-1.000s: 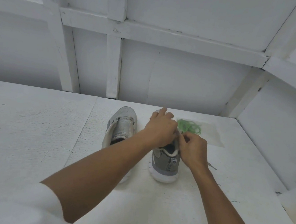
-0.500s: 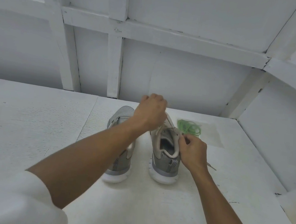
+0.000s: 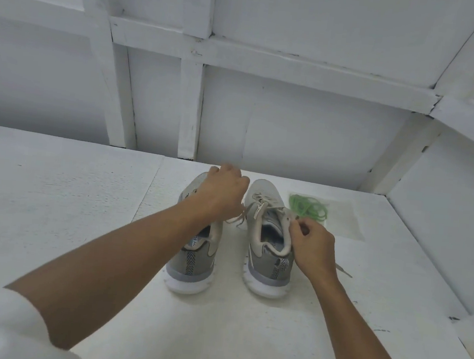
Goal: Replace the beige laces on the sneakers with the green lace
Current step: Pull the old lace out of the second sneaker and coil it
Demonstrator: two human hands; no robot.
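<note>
Early stage: beige lace [image 3: 237, 217] half out of right sneaker [image 3: 268, 258], green lace [image 3: 308, 208] untouched.
My left hand [image 3: 222, 195] is curled round the loose beige run, pulled out sideways; my right hand [image 3: 313, 246] pinches that shoe's eyelet edge. Upper holes look freed, toe-end rows still laced. The left sneaker [image 3: 191, 265] has its laces hidden under my arm, can't tell. The green lace sits bundled on the worktop [image 3: 82, 192] just beyond the right sneaker. Approx. all re-lacing remains, I'd judge.

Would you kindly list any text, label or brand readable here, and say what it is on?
"DY F", partly cut off: insole label inside the left sneaker.
Insole print inside the right sneaker: too blurred to read.
No other text is visible.
</note>
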